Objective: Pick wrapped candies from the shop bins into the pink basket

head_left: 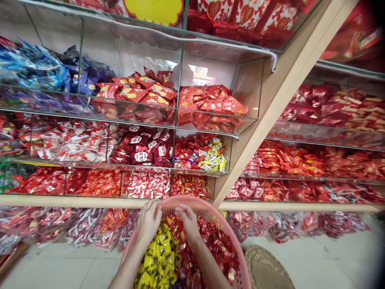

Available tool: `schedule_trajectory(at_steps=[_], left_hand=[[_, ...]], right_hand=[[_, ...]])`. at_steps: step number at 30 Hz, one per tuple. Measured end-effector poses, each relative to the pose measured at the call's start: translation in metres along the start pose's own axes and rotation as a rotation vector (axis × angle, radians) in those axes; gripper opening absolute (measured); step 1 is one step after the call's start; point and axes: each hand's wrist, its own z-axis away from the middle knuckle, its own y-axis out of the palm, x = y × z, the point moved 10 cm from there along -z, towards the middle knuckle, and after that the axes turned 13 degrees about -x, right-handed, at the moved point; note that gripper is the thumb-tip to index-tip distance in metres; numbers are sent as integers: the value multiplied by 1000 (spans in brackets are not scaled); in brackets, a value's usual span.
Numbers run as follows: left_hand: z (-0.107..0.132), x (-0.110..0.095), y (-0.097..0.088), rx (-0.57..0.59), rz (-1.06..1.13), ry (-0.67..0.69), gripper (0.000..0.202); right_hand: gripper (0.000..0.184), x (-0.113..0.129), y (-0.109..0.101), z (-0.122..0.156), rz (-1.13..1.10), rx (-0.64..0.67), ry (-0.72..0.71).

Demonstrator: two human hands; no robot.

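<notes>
A pink plastic basket (207, 208) sits low in the middle of the head view, filled with yellow-wrapped candies (156, 257) on the left and red-wrapped candies (219, 249) on the right. My left hand (148, 220) rests at the basket's far rim, fingers curled down into the sweets. Beside it, my right hand (188, 218) has its fingers bent and pinched among the red candies near the rim. What either hand holds is hidden among the wrappers.
Glass-fronted shelf bins (168, 120) rise ahead, packed with red, white and blue wrapped candies. A slanted wooden post (270, 104) divides them from more red packets on the right. A woven straw object (264, 269) lies on the tiled floor beside the basket.
</notes>
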Motion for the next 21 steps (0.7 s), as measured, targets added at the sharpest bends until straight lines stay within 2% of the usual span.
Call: schedule_trajectory(at_steps=[5,9,13,15,18,21], left_hand=[[-1,-2,-1,-6,18,17,25],[-2,-3,-2,-9,14,14,25],[-1,-2,-3,-12,-10,4,23],[-1,0,-1,-8,-15,3,23],[1,1,1,-4,-12,10,23],[2,4,2,-7,-17,5,24]], right_hand=[[40,21,16,9,26,116,-111],[32,57,16,1,116,97,-278],[26,101,11,-35,288,20,-504],[27,117,15,-57,475,-7,-630],[29,123,33,-89,811,11,-720],[22,119,55,-111,924,90,-684]])
